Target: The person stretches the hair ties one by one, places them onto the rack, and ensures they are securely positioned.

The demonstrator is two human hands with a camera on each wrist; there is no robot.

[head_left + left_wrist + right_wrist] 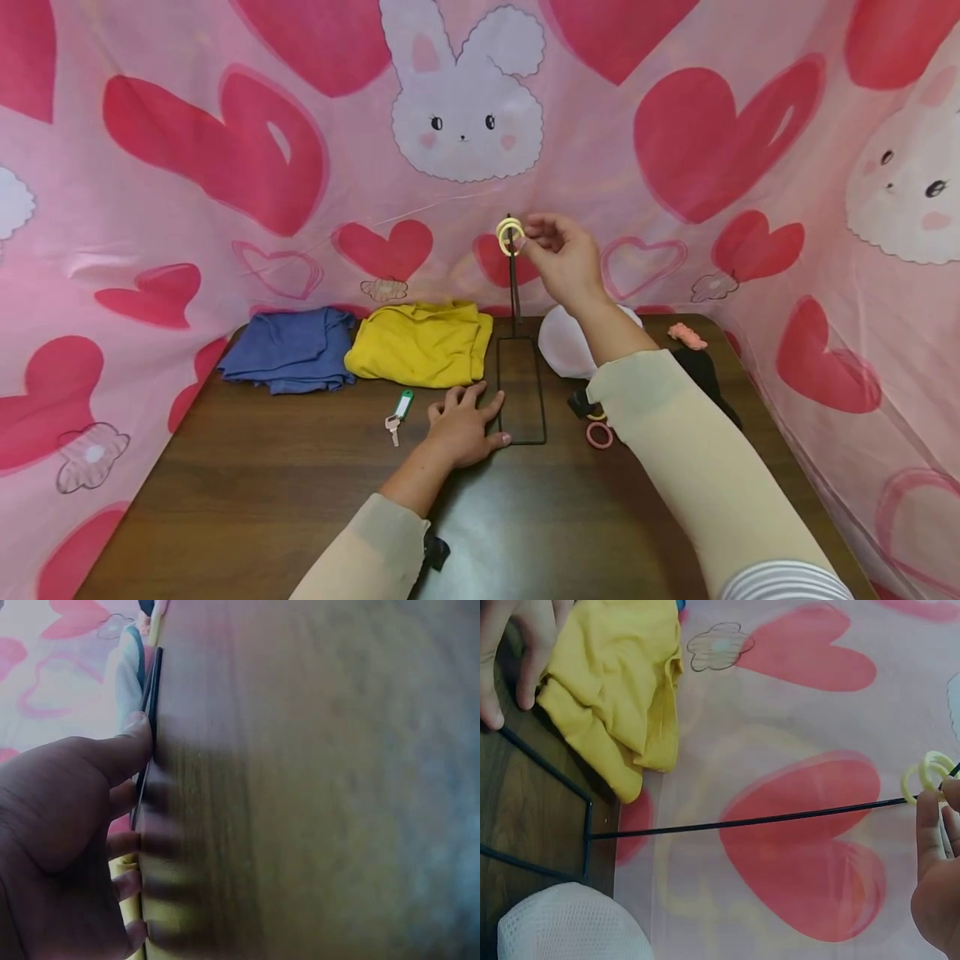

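A black wire stand (pixel 513 292) rises from a rectangular base (pixel 521 339) on the table. Two pale yellow rings (pixel 501 237) overlap around its top end. My right hand (pixel 564 262) is up beside them, pinching one ring at its right edge between thumb and fingertips; the right wrist view shows the fingertips at the rings (pixel 928 760). Down on the table, my left hand (pixel 461 429) rests with fingers spread along the base's left side. Its thumb (pixel 131 742) lies over the base wire.
Folded blue cloth (pixel 288 350) and yellow cloth (pixel 420 343) lie at the back left. A key (pixel 393 427) with a green tag (pixel 405 404) is left of my left hand. Rightward are a white mesh item (pixel 562 342), pink ring (pixel 589 435), coral bundle (pixel 687 336) and black cloth (pixel 701 375).
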